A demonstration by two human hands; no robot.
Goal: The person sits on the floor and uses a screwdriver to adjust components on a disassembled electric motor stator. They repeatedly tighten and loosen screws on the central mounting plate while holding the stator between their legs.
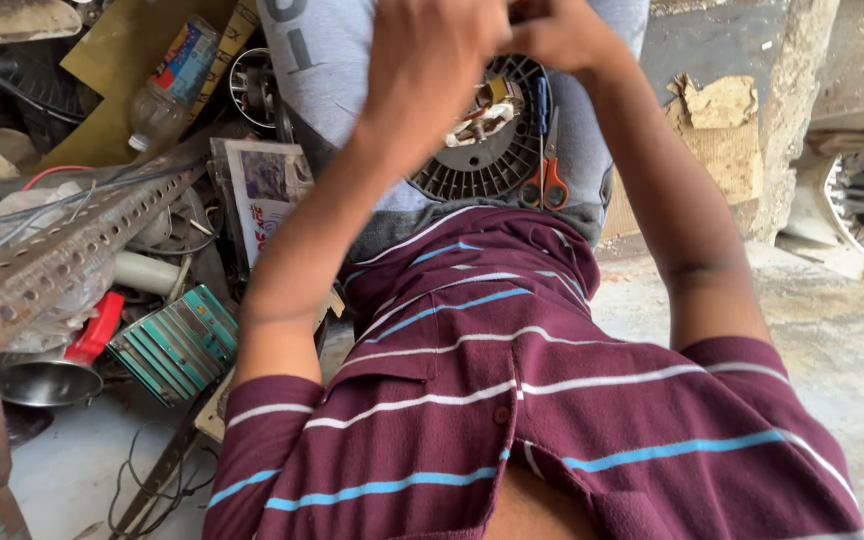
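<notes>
Both hands, left hand (432, 60) and right hand (557, 35), curled closed at top of round black slotted plastic motor housing (482, 150) resting on lap; exact grip unclear. Orange-handled scissors (549, 175) just below right hand.

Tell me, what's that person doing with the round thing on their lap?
A person in a striped maroon shirt sits with a round black slotted motor part on their lap. Both hands are up over its top: the left hand and the right hand meet above the wound middle piece. Orange-handled scissors lie against the part. To the left sits a pile of scrap: a perforated metal bar, a plastic bottle and a teal finned block.
</notes>
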